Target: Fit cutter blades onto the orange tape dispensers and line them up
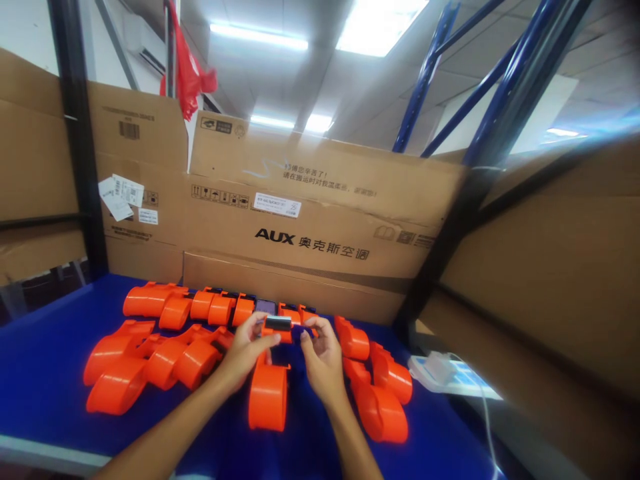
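Note:
My left hand (254, 343) is closed around an orange plastic tape dispenser (278, 335), thumb in front. A black strip with a pale toothed edge runs along its top. My right hand (323, 350) is at the right end of that piece, with thumb and index finger curled close together. What lies between those fingertips is too small to make out. Just below my hands is a wide orange ring (268, 398); I cannot tell whether it joins the held piece. Similar orange dispensers (119, 385) stand to the left, and more dispensers (383, 412) lie to the right.
Behind the blue tabletop (225, 447) stands a row of orange dispensers with dark parts (201, 305), backed by a cardboard panel (225, 220). A white power strip (440, 373) with a cable is at the right edge. Dark metal posts (83, 147) flank the table.

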Available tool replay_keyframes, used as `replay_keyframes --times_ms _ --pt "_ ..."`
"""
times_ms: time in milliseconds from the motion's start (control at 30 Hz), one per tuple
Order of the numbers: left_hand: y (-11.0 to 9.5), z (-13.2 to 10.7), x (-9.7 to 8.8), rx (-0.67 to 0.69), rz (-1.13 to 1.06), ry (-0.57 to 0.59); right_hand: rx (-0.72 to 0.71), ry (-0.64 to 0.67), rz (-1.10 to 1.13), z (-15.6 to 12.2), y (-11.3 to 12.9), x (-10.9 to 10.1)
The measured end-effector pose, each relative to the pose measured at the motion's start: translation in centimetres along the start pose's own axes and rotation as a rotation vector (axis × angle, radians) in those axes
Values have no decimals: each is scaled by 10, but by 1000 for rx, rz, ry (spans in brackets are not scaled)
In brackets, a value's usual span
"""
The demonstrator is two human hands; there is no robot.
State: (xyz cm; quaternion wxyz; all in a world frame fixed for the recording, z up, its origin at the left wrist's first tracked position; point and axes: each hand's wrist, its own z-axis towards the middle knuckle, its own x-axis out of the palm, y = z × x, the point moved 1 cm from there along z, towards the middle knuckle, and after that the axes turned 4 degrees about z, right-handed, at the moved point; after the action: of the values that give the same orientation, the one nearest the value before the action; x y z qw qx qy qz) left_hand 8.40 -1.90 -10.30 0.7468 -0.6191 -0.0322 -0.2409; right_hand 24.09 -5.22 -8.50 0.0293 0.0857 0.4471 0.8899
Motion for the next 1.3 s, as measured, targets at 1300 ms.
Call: replay_keyframes --times_ms 1300 --pt "-1 0 -2 66 85 3 -275 92 -454 -9 3 0"
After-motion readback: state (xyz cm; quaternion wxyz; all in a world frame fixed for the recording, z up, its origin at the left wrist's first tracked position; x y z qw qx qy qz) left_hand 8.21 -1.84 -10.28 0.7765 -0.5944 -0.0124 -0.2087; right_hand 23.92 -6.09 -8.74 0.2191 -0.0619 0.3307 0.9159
